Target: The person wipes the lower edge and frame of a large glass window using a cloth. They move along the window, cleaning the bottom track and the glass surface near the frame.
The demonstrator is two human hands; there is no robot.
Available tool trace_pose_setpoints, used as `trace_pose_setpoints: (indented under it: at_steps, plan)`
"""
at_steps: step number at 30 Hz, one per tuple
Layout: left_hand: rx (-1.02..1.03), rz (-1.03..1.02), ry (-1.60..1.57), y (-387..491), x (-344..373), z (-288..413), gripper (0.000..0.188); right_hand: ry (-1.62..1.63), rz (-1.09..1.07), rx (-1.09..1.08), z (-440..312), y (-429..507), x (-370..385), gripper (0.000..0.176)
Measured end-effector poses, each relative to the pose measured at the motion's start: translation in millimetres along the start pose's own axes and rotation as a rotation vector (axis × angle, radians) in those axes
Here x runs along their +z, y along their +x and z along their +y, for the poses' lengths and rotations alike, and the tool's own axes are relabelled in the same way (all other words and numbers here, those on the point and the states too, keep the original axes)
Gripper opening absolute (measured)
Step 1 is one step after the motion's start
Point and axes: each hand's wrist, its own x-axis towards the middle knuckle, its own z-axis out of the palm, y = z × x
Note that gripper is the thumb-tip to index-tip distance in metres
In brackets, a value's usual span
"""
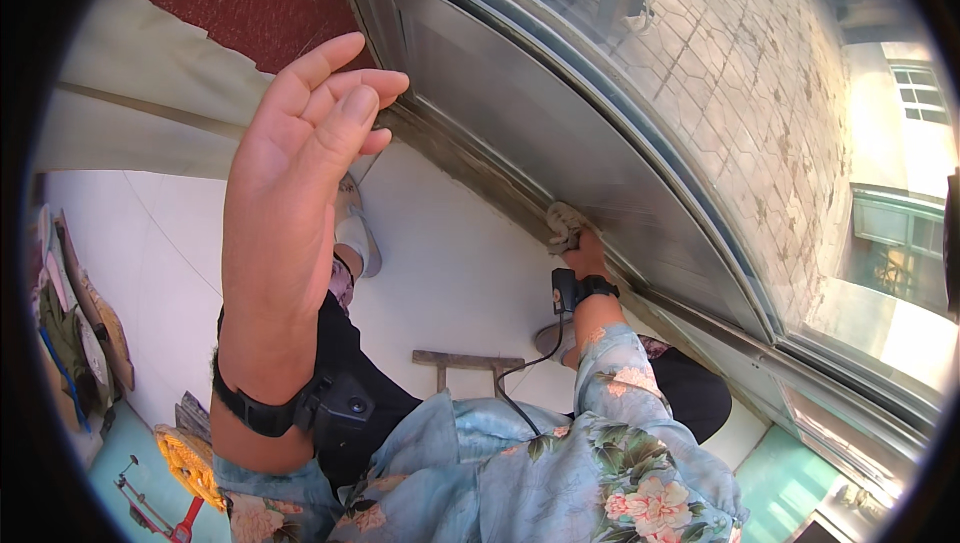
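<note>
My left hand [307,138] is raised at the left of the view, palm partly turned up, fingers bent and apart, with nothing in it. Lower and to the right, my right hand [589,254] grips a crumpled greyish cloth [564,226]. The cloth touches the bottom track [517,205] of a metal-framed door or window, beside its lower metal panel [540,100]. The fingers of my right hand are partly hidden by the cloth. Both wrists wear black strapped devices, and a black cable runs from the right one.
A low wooden stool [469,357] stands between my feet on the white floor [442,273]. Pale sheeting [150,77] lies against a red surface at upper left. Shoes [90,310], a yellow woven item [184,460] and a red-handled tool [184,520] are at lower left. Paving shows through glass.
</note>
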Motion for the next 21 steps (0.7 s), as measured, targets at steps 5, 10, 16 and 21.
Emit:
trace_pose_setpoints:
  at_steps: [5,10,16,21]
  plan:
    - [0.005,-0.012,0.002,2.7,0.1,-3.0,0.045,0.003,-0.034,0.023,-16.6,-6.5,-16.9,0.042]
    - [-0.010,-0.004,-0.044,2.2,0.0,-3.7,0.046,1.122,0.060,0.499,-42.5,-23.8,-38.6,0.032]
    - [-0.021,0.004,-0.080,3.8,0.7,-9.7,0.050,1.737,0.202,0.661,-45.4,-53.1,-98.4,0.024]
    - [-0.003,-0.037,-0.108,10.2,-5.5,-19.4,0.044,1.614,0.233,0.463,-64.7,-97.4,-166.5,0.025]
